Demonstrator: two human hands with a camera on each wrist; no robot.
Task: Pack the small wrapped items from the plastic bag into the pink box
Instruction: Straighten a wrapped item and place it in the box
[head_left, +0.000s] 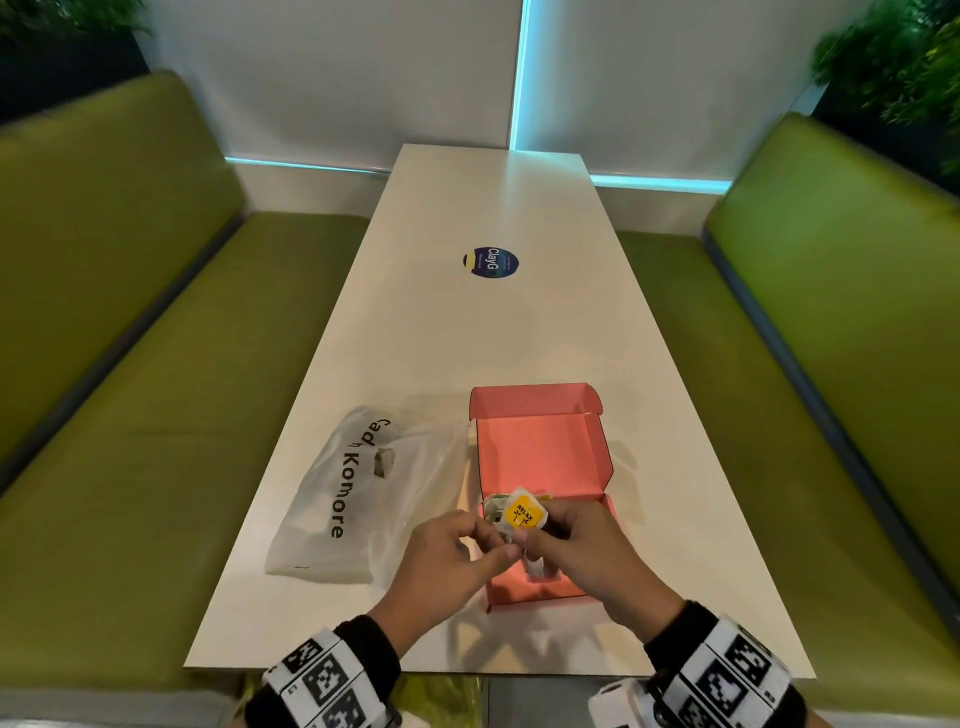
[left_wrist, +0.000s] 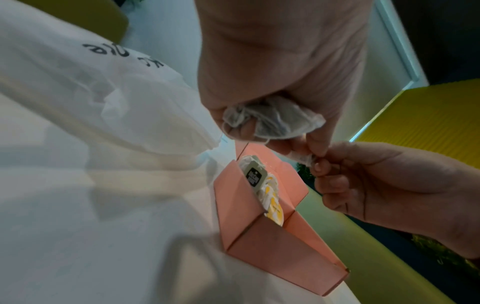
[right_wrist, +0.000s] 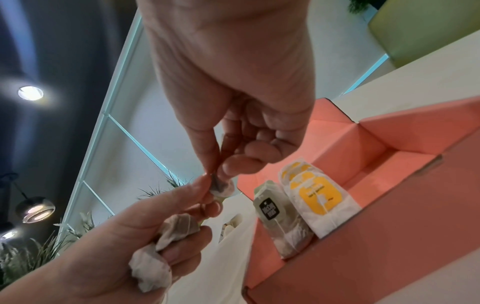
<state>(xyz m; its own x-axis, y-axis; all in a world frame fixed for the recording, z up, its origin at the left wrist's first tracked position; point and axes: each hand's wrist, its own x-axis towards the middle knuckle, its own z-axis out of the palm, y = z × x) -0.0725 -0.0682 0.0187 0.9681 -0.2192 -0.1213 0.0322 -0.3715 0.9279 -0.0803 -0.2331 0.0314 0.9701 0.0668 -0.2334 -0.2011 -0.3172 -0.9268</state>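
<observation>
the left hand (head_left: 457, 551) was curled round a crumpled, gauzy white tea bag (left_wrist: 275, 117), bunched against its palm, while its thumb and forefinger pinched a small pale bit of the same kind of wrapping (right_wrist: 221, 188). the right hand (head_left: 576, 545) met it there: its thumb and forefinger pinched that same small bit from the other side, so the fingertips (right_wrist: 207, 181) of both hands touched over it, and its other fingers were curled in. in the head view a yellow tag printed "relax" (head_left: 524, 514) showed between the two hands; which hand carried it could not be told.

both hands hung just above the near end of the open pink cardboard box (head_left: 545, 457), which stood on the long white worktop (head_left: 493, 322) with its lid flap folded back on the far side. inside the box, against its near-left corner, stood white wrapped sachets with yellow labels (right_wrist: 319, 197), and just left of them a greyish wrapped sachet with a black tag (right_wrist: 272, 209), all leaning upright in a row. the far part of the box floor showed bare pink.

just left of the box lay the translucent white plastic bag with black lettering (head_left: 343, 493), flat on the worktop, its open edge touching the box's left wall. well beyond the box, a round dark blue sticker (head_left: 491, 262) sat on the worktop. green padded benches (head_left: 156, 364) ran along both sides of the box and worktop.
</observation>
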